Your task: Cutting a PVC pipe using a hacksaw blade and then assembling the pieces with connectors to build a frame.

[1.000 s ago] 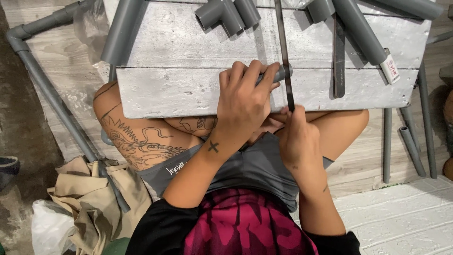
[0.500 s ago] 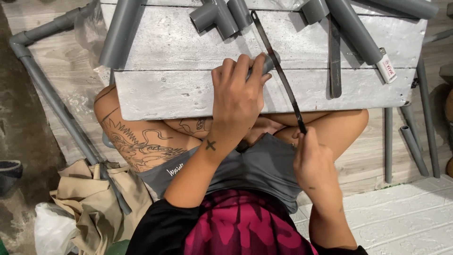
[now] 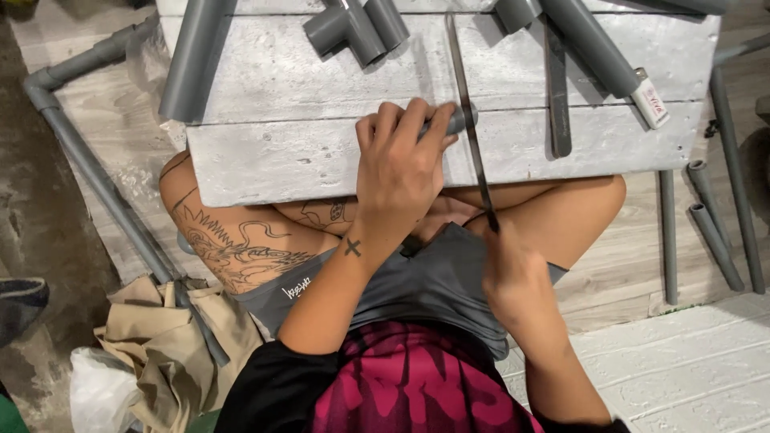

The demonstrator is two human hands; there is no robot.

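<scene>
A short grey plastic pipe (image 3: 457, 120), smooth and round, lay on the rough whitewashed plank worktop (image 3: 281, 152), pinned under the clamped left hand (image 3: 401, 168). A thin dark saw blade (image 3: 469, 128) crossed the pipe's exposed end, gripped tight by the blurred right hand (image 3: 513, 281). A grey tee fitting (image 3: 349, 28) lay beyond the pipe.

- Saw blade (image 3: 469, 120): a second ago it stood near upright across the short grey pipe (image 3: 459, 120); half a second ago it slanted, far end to the left; now it is close to upright again.
- Right hand (image 3: 513, 277): drew back toward the body, then came forward a little; now blurred.
- Left hand (image 3: 401, 164): shifted slightly left on the board (image 3: 273, 156).
</scene>
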